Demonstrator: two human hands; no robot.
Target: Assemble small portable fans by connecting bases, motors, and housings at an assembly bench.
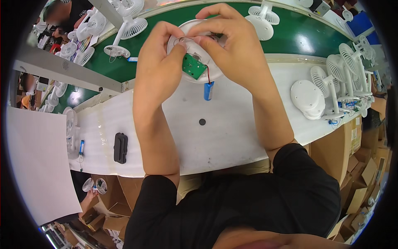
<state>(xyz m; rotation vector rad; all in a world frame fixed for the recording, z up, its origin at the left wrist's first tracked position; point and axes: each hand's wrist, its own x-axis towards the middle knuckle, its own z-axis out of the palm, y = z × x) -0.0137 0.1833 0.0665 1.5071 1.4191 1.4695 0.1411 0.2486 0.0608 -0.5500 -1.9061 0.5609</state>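
Between the left hand [159,70] and right hand [234,47] sits a white base [212,69], probably light, stiff, best held by its rim. A fragile-looking green board [194,66] lies beside the left hand, a blue battery [208,92] wristward; both hands narrowly pinch what seems thin wire [181,38].

I log bright, diffuse light; glare on the glossy green flat bench [286,34]; faint shading across the white sheet-covered table [232,120]; fisheye edges bow, corners black.

Battery [208,91] before circuit board [193,66]; case [120,148] left, fans [336,66] right.
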